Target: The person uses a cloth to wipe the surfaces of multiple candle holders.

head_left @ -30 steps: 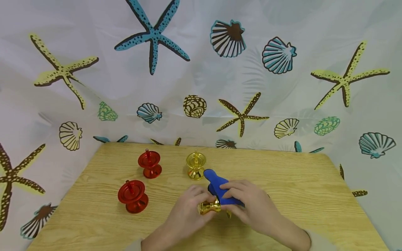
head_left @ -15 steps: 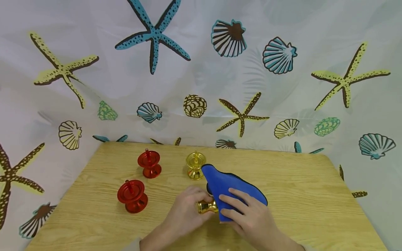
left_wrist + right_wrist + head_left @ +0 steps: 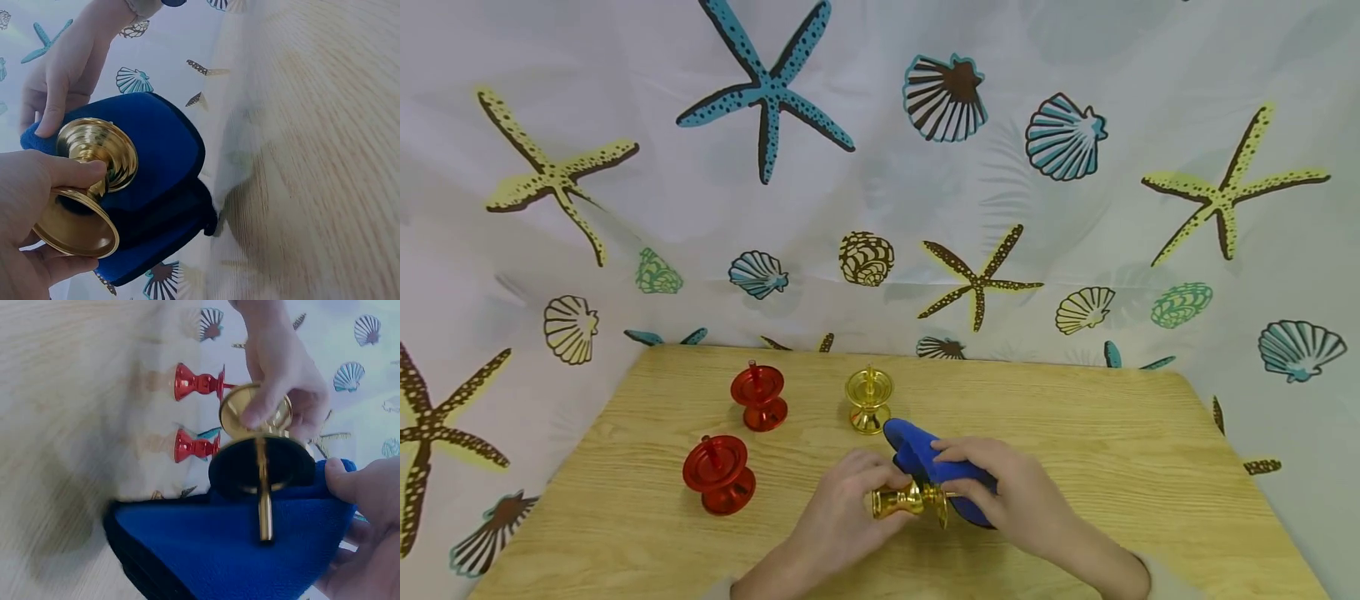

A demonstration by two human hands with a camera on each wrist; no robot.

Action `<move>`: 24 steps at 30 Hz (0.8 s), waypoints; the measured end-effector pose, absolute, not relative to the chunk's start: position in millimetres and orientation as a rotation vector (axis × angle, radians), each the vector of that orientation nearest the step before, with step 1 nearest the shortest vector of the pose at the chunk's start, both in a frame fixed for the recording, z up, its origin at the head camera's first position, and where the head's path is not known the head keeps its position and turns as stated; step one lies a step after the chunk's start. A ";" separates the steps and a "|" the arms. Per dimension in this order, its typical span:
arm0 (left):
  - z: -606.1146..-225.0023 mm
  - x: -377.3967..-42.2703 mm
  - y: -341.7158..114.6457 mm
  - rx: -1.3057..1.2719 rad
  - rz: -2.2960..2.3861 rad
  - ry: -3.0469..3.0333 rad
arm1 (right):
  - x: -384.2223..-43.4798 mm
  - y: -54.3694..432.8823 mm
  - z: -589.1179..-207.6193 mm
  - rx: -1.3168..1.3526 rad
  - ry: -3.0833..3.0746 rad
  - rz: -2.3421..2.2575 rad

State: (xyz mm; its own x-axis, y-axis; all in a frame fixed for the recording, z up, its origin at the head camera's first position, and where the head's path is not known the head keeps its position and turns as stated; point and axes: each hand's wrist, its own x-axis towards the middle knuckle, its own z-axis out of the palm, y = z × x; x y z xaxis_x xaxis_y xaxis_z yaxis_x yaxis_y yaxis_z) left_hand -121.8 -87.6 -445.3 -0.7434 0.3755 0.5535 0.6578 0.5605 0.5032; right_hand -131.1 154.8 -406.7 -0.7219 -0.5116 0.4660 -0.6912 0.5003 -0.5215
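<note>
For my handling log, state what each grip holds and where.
Left grip: the gold candle holder, by its base and stem. Right grip: the blue cloth, near one end.

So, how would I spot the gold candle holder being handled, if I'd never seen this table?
Over the near part of the wooden table, find the left hand. It grips the gold candle holder, beside the blue cloth in the right hand. Unlike the upright gold neighbour farther back and the two red holders at left, this one is held tipped on its side.
</note>
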 end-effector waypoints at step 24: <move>-429.2 -120.1 -78.1 -0.080 -1.978 -2.242 | -140.9 167.6 -422.2 0.373 -2.414 1.701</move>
State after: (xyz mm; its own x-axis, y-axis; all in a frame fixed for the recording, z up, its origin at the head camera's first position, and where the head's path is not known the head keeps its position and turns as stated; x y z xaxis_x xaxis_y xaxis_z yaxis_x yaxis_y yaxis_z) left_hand -120.1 -78.1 -429.2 -0.9872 -0.0593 0.1478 0.1392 0.1284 0.9819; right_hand -140.9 167.6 -422.2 -0.9552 -0.1076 0.2758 -0.2960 0.3201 -0.9000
